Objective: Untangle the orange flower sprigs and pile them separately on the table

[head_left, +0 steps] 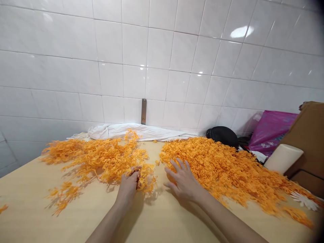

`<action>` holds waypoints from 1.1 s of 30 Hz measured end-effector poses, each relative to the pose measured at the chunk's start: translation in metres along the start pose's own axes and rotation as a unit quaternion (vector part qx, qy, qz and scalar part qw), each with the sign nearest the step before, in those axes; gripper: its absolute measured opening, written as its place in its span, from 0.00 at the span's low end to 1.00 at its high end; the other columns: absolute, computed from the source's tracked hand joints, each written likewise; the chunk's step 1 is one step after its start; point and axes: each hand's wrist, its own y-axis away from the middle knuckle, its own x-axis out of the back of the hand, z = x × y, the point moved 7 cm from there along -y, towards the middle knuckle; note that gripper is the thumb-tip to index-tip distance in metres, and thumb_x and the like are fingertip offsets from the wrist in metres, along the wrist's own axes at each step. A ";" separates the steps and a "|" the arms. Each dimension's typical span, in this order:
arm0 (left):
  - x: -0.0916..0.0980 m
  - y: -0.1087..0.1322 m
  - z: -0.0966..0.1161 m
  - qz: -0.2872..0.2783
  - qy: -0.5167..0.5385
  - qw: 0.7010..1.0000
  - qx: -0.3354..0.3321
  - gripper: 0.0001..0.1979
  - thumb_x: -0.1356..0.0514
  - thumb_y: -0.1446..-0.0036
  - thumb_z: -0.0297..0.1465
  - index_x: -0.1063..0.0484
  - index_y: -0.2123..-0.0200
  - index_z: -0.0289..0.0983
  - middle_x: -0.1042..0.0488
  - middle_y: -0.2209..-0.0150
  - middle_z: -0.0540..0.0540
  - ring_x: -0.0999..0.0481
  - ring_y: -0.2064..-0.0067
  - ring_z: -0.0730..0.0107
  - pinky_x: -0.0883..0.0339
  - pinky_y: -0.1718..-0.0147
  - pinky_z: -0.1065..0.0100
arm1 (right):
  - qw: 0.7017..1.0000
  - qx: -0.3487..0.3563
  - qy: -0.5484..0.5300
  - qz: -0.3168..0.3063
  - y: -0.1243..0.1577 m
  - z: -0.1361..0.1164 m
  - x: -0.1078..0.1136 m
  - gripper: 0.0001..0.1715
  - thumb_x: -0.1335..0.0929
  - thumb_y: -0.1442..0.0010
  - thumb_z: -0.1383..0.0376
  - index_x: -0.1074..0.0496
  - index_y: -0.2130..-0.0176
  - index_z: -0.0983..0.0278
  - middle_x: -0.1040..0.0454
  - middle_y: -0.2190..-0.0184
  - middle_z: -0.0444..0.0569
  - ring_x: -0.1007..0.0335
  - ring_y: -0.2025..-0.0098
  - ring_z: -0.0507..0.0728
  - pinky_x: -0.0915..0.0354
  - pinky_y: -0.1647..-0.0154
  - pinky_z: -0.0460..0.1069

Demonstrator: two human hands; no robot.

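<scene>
My left hand [130, 184] is closed around a sprig of orange plastic pieces [148, 177] joined on thin stems. Beside it spreads a tangled heap of such branching sprigs [101, 157], with a separate clump [65, 195] lying nearer to me. My right hand [183, 179] has its fingers spread at the near left edge of a large pile of loose orange pieces [222, 165]. Nothing shows in its grasp. The exact shape of the small pieces is too fine to make out.
A white cloth [152, 131] lies along the tiled wall [162, 81]. Behind the pile sit a black pouch [222, 135] and a purple bag [272, 130]. A whitish cylinder [283, 158], a cardboard box [308, 145] and a white petal-shaped piece [303, 200] are at the right of the table [157, 222].
</scene>
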 end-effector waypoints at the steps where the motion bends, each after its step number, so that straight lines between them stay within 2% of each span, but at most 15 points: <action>1: -0.001 0.001 0.002 -0.001 0.008 1.000 0.003 0.12 0.43 0.63 0.27 0.33 0.70 0.34 0.43 0.86 0.58 0.46 0.85 0.83 0.52 0.85 0.77 | 1.000 -0.005 -0.009 -0.005 0.017 0.003 -0.002 0.32 0.46 0.45 0.45 0.46 0.43 0.52 0.54 0.40 0.50 0.70 0.39 0.68 0.71 0.45 0.67; 4: -0.006 0.004 0.008 -0.026 0.038 0.999 0.006 0.12 0.42 0.63 0.28 0.33 0.70 0.34 0.44 0.84 0.58 0.46 0.84 0.83 0.51 0.85 0.77 | 0.997 -0.070 -0.026 -0.032 0.052 0.024 -0.016 0.34 0.47 0.46 0.42 0.53 0.42 0.46 0.61 0.38 0.48 0.73 0.39 0.71 0.67 0.47 0.69; 7: -0.010 0.008 0.007 -0.044 0.062 0.997 0.013 0.12 0.40 0.62 0.33 0.34 0.71 0.35 0.41 0.82 0.57 0.43 0.83 0.83 0.49 0.84 0.77 | 0.990 -0.133 -0.026 -0.048 0.053 0.045 -0.031 0.33 0.50 0.45 0.44 0.55 0.42 0.47 0.63 0.38 0.50 0.70 0.39 0.72 0.65 0.47 0.69; 11: -0.020 0.017 -0.007 -0.064 0.005 0.998 0.020 0.15 0.40 0.60 0.41 0.38 0.77 0.35 0.42 0.86 0.57 0.43 0.85 0.81 0.51 0.84 0.75 | 0.985 -0.162 -0.016 -0.048 0.008 0.057 -0.043 0.32 0.52 0.42 0.47 0.55 0.41 0.50 0.61 0.38 0.50 0.70 0.39 0.71 0.66 0.47 0.68; 15: -0.034 0.028 -0.015 -0.124 -0.026 0.992 0.020 0.17 0.40 0.58 0.41 0.42 0.81 0.36 0.40 0.87 0.55 0.41 0.85 0.79 0.51 0.84 0.74 | 0.979 -0.193 -0.013 -0.063 -0.040 0.068 -0.048 0.31 0.52 0.41 0.49 0.57 0.40 0.53 0.61 0.38 0.52 0.65 0.39 0.69 0.64 0.47 0.66; 17: -0.035 0.030 -0.015 -0.133 -0.011 0.991 0.027 0.16 0.40 0.58 0.40 0.42 0.80 0.36 0.39 0.86 0.55 0.40 0.85 0.79 0.51 0.84 0.74 | 0.977 -0.204 -0.008 -0.056 -0.055 0.072 -0.047 0.31 0.51 0.41 0.50 0.55 0.40 0.55 0.58 0.39 0.55 0.62 0.40 0.70 0.61 0.49 0.66; 21: -0.029 0.023 -0.016 -0.114 0.024 0.992 0.050 0.15 0.39 0.59 0.37 0.41 0.81 0.35 0.36 0.86 0.53 0.39 0.85 0.79 0.48 0.83 0.74 | 0.981 -0.191 0.004 -0.040 -0.066 0.070 -0.034 0.30 0.45 0.42 0.53 0.47 0.42 0.61 0.47 0.44 0.61 0.50 0.46 0.70 0.52 0.53 0.64; 23: -0.028 0.018 -0.017 -0.113 0.032 0.992 0.048 0.13 0.39 0.59 0.35 0.41 0.80 0.35 0.36 0.86 0.52 0.38 0.85 0.79 0.47 0.83 0.74 | 0.985 -0.169 0.010 -0.029 -0.064 0.062 -0.022 0.28 0.40 0.45 0.57 0.40 0.47 0.64 0.41 0.49 0.62 0.46 0.49 0.69 0.49 0.56 0.61; 25: -0.028 0.016 -0.018 -0.116 0.032 0.992 0.042 0.12 0.39 0.58 0.33 0.40 0.80 0.35 0.35 0.85 0.52 0.37 0.84 0.78 0.46 0.83 0.74 | 0.989 -0.150 0.013 -0.012 -0.059 0.053 -0.005 0.21 0.37 0.48 0.61 0.33 0.54 0.66 0.37 0.54 0.61 0.45 0.52 0.69 0.48 0.57 0.59; 27: -0.029 0.017 -0.018 -0.121 0.027 0.991 0.039 0.10 0.40 0.58 0.32 0.40 0.79 0.34 0.35 0.85 0.51 0.37 0.84 0.78 0.45 0.83 0.74 | 0.991 -0.134 0.014 0.010 -0.049 0.044 0.012 0.13 0.39 0.46 0.65 0.31 0.62 0.67 0.34 0.59 0.60 0.44 0.53 0.66 0.48 0.57 0.57; 28: -0.030 0.018 -0.018 -0.125 0.023 0.991 0.038 0.10 0.40 0.57 0.31 0.39 0.79 0.34 0.34 0.85 0.51 0.37 0.84 0.77 0.45 0.83 0.74 | 0.991 -0.129 0.008 0.026 -0.043 0.040 0.019 0.13 0.42 0.44 0.66 0.31 0.65 0.67 0.33 0.62 0.58 0.42 0.55 0.64 0.47 0.58 0.55; 30: -0.033 0.021 -0.017 -0.139 0.009 0.990 0.035 0.10 0.40 0.57 0.31 0.39 0.79 0.34 0.34 0.84 0.51 0.36 0.84 0.77 0.44 0.82 0.73 | 0.988 -0.125 -0.059 0.076 -0.029 0.031 0.032 0.18 0.46 0.41 0.65 0.32 0.70 0.67 0.31 0.69 0.55 0.38 0.62 0.59 0.45 0.63 0.51; 31: -0.035 0.023 -0.016 -0.147 0.001 0.989 0.032 0.10 0.40 0.57 0.32 0.39 0.79 0.34 0.34 0.83 0.50 0.35 0.84 0.77 0.43 0.82 0.73 | 0.979 -0.124 -0.126 0.104 -0.021 0.028 0.036 0.20 0.47 0.40 0.63 0.32 0.72 0.66 0.31 0.72 0.53 0.37 0.66 0.57 0.44 0.66 0.50; 33: -0.039 0.028 -0.016 -0.165 -0.020 0.986 0.031 0.10 0.39 0.58 0.32 0.38 0.78 0.34 0.34 0.84 0.50 0.35 0.83 0.76 0.42 0.81 0.72 | 0.934 -0.119 -0.304 0.145 -0.005 0.022 0.035 0.20 0.45 0.41 0.58 0.33 0.73 0.65 0.31 0.75 0.49 0.36 0.71 0.55 0.43 0.70 0.48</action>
